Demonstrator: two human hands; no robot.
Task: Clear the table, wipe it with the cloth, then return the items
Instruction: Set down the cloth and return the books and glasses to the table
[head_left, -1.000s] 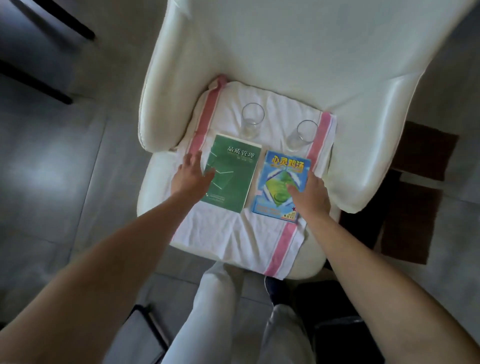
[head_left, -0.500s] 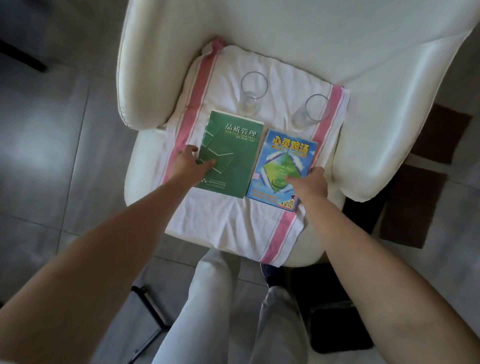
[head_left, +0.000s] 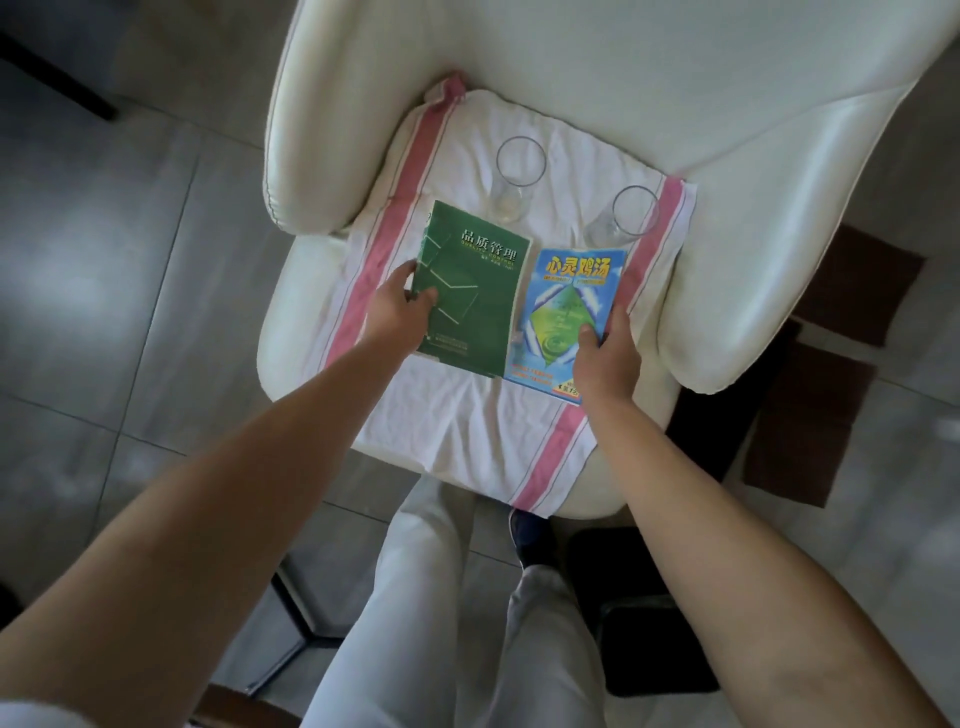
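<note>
Both hands grip books on the cloth (head_left: 467, 415): left hand (head_left: 397, 306) pinches the near-left edge of the green book (head_left: 472, 291), thumb on its cover; right hand (head_left: 605, 358) clasps the right edge of the blue book (head_left: 563, 317), thumb on top. Two books lie side by side, touching. Beyond them stand two clear glasses (head_left: 514, 176), upright, apparently empty. All sit on the pink-striped cloth spread over a white armchair (head_left: 727, 156) seat, its armrests flanking both sides.

Green book (head_left: 470, 291); blue book (head_left: 563, 317); white cloth (head_left: 467, 421), pink stripes.
</note>
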